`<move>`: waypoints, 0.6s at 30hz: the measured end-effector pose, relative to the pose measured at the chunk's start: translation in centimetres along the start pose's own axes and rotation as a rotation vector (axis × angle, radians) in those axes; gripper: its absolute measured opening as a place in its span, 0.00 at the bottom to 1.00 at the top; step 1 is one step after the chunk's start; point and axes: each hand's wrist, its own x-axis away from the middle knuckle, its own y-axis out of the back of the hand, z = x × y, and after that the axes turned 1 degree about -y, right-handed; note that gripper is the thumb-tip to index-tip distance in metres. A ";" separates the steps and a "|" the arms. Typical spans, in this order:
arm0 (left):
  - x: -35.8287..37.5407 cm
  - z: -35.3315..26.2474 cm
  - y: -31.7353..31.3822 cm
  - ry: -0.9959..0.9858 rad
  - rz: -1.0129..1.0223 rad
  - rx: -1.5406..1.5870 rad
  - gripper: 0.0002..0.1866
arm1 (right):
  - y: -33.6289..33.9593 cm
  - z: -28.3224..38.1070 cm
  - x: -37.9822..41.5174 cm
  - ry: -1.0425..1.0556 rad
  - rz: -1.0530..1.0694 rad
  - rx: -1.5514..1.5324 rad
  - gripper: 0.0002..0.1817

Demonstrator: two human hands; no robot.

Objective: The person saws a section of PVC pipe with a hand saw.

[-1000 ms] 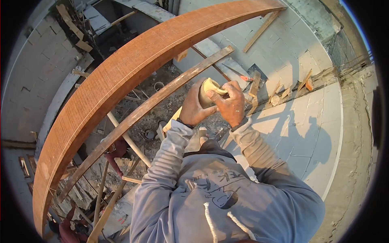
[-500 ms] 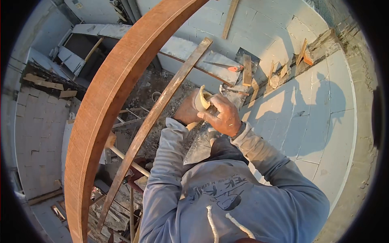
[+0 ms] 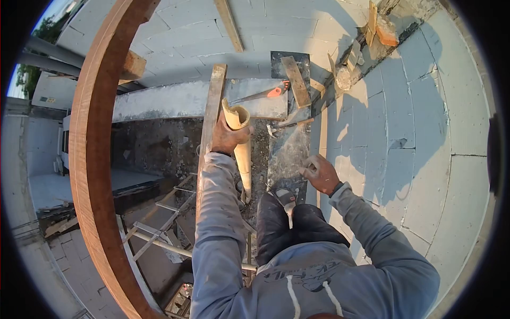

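Observation:
My left hand (image 3: 227, 137) is wrapped round the upper part of a pale yellow bamboo pole (image 3: 243, 159). Its hollow, jagged split end faces up toward me, and the pole runs down to near my knees. A worn wooden plank (image 3: 212, 95) passes right beside that hand. To the right, over the dusty board, my right hand (image 3: 321, 174) is apart from the pole with its fingers curled in; I cannot tell whether anything small is in them. Nearest above it lies a hammer (image 3: 289, 125).
A handsaw (image 3: 265, 94) with an orange handle rests on a whitish ledge (image 3: 159, 101). A short wood piece (image 3: 296, 82) lies beside it. A curved brown beam (image 3: 90, 159) rises on the left, above a ladder (image 3: 159, 218). A pale block wall (image 3: 382, 133) stands at right.
My right hand has left the bamboo's split end and moved away to the right. My left hand still grips the pole, now more upright in view. The camera view has turned.

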 end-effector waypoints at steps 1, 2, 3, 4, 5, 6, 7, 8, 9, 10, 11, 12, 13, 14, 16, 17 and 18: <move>-1.8 1.4 -0.7 -0.034 -0.043 -0.019 0.35 | 0.0 -0.2 -0.6 -0.102 0.059 -0.062 0.18; -3.9 2.7 -1.3 -0.042 -0.068 -0.065 0.36 | 0.2 -0.7 -1.2 -0.199 0.118 -0.122 0.18; -5.6 2.6 -2.2 -0.043 -0.056 -0.061 0.36 | 0.1 -1.5 -1.9 -0.210 0.111 -0.119 0.18; -7.3 2.6 -3.2 -0.031 -0.085 -0.079 0.36 | -0.1 -2.4 -2.6 -0.242 0.129 -0.120 0.19; -8.9 2.8 -4.0 -0.017 -0.112 -0.101 0.36 | -0.4 -3.3 -3.3 -0.278 0.148 -0.125 0.20; -10.8 3.4 -4.5 -0.015 -0.095 -0.103 0.36 | -0.4 -4.3 -4.3 -0.315 0.159 -0.112 0.21; -13.0 4.0 -5.0 -0.007 -0.064 -0.054 0.36 | -0.5 -5.8 -5.4 -0.329 0.147 -0.119 0.21; -15.3 4.6 -5.5 0.002 -0.034 -0.007 0.36 | -0.8 -7.7 -6.5 -0.314 0.133 -0.087 0.22; -17.5 5.2 -5.9 0.000 -0.015 -0.013 0.36 | -1.0 -9.5 -7.7 -0.298 0.118 -0.056 0.22; -19.9 5.9 -6.1 -0.037 -0.029 0.028 0.35 | -1.2 -11.3 -9.0 -0.329 0.095 -0.043 0.23; -22.1 6.7 -6.3 -0.066 -0.050 0.071 0.35 | -1.3 -13.6 -11.0 -0.333 0.095 -0.048 0.23; -24.4 8.0 -6.1 -0.065 -0.062 -0.008 0.33 | -1.3 -15.2 -12.3 -0.362 0.134 -0.027 0.23; -25.9 8.7 -6.3 -0.032 -0.063 -0.015 0.33 | -1.3 -16.4 -13.5 -0.391 0.182 -0.007 0.23; -27.8 8.9 -6.5 -0.017 -0.099 -0.080 0.33 | -1.5 -17.6 -15.3 -0.494 0.234 0.039 0.23; -32.0 8.9 -7.0 -0.035 -0.153 -0.196 0.31 | -1.4 -19.7 -19.1 -0.543 0.259 0.011 0.23; -33.5 9.1 -7.4 -0.028 -0.144 -0.211 0.31 | -1.5 -20.8 -20.5 -0.593 0.290 -0.003 0.23; -35.0 9.4 -8.0 -0.023 -0.166 -0.220 0.30 | -2.0 -22.4 -21.8 -0.585 0.297 -0.003 0.24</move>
